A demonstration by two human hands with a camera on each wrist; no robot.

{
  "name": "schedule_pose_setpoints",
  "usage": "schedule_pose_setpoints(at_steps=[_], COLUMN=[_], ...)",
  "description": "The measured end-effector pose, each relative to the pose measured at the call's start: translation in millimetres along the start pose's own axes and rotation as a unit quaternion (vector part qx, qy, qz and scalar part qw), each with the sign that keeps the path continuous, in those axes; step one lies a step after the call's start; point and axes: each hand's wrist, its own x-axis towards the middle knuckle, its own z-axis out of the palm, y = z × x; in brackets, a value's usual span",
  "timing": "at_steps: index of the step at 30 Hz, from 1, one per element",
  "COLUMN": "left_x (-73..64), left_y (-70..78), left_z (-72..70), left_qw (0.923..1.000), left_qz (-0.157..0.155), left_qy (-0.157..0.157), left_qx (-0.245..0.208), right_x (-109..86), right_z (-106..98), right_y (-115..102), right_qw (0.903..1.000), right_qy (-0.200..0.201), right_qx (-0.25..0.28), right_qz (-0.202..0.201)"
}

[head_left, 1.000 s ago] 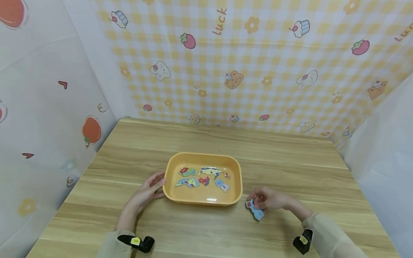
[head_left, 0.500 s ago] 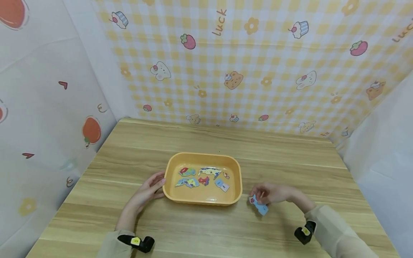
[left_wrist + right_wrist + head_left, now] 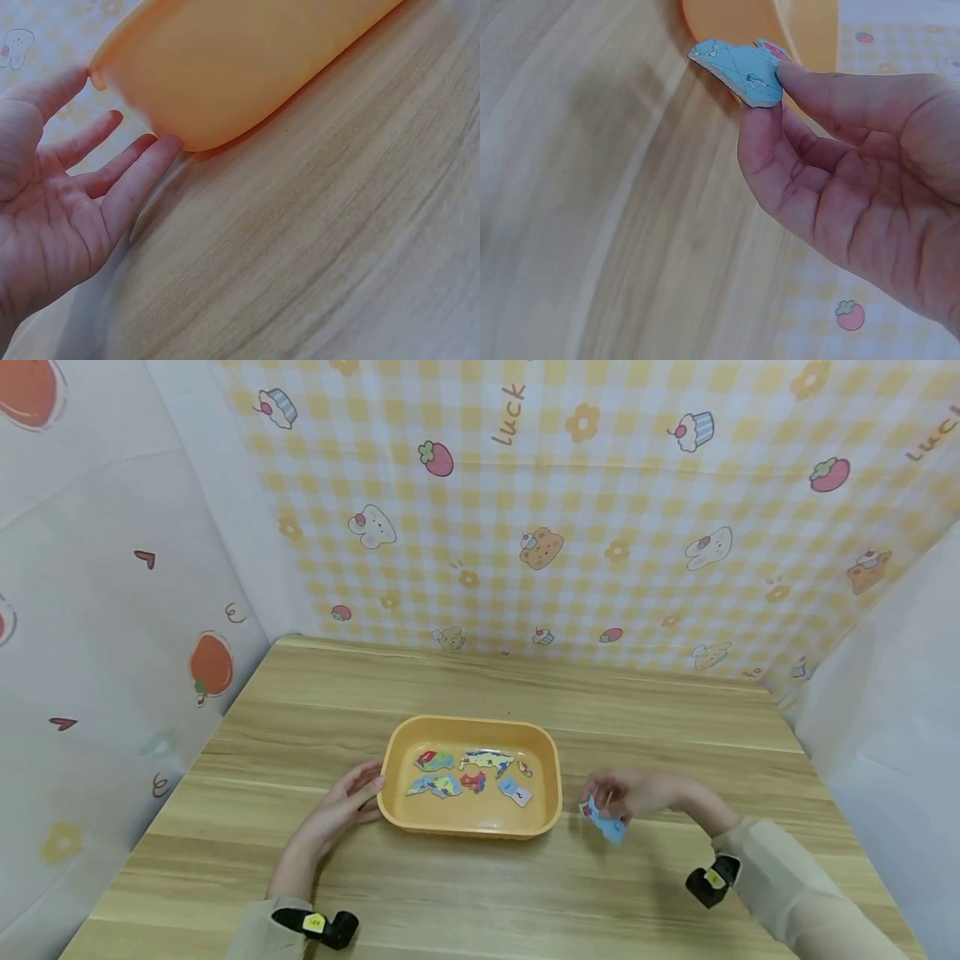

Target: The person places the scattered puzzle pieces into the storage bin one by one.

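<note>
A light-blue puzzle piece point(image 3: 606, 825) with a red patch is pinched between the thumb and fingers of my right hand point(image 3: 633, 793), just right of the yellow tray point(image 3: 480, 822). In the right wrist view, the piece point(image 3: 742, 73) tilts above the table, its pale cut edge showing. My left hand point(image 3: 347, 802) rests against the tray's left end. Seen from the left wrist, the thumb touches the rim and the fairly straight fingers point(image 3: 142, 176) reach to the tray's outer wall point(image 3: 217, 75). Several map-like puzzle pieces lie apart inside the tray, among them a red one point(image 3: 473, 782).
The wood-grain table point(image 3: 480, 893) carries the tray near its middle. A yellow checked cloth point(image 3: 480, 527) hangs behind it, and white sheets point(image 3: 112, 610) stand at both sides. Black wrist cameras point(image 3: 712, 881) sit on both sleeves.
My right hand has lifted the light-blue piece and shifted it slightly right and away from me. The left hand and the tray have stayed in place.
</note>
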Motion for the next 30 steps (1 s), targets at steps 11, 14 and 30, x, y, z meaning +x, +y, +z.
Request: schedule_pose_setpoints(at_steps=[11,14,30], left_x=[-0.7,-1.5,1.7], left_y=[-0.4,-1.6,-1.7], left_z=[-0.9,-1.1,-0.2], left_qw=[1.0000,1.0000,1.0000], left_qz=[0.002,0.001,0.002], left_qy=[-0.002,-0.002,-0.002], left_qx=[0.000,-0.001,0.000], right_x=[6.6,16.0,64.3], right_z=[-6.4,-7.8,-4.9], right_y=[-13.7,-21.3,-51.0], right_qw=[0.9991,0.9985,0.9971], right_qy=[0.006,0.004,-0.009], right_qx=[-0.019,-0.028,-0.072], right_qz=[-0.038,-0.046,-0.021])
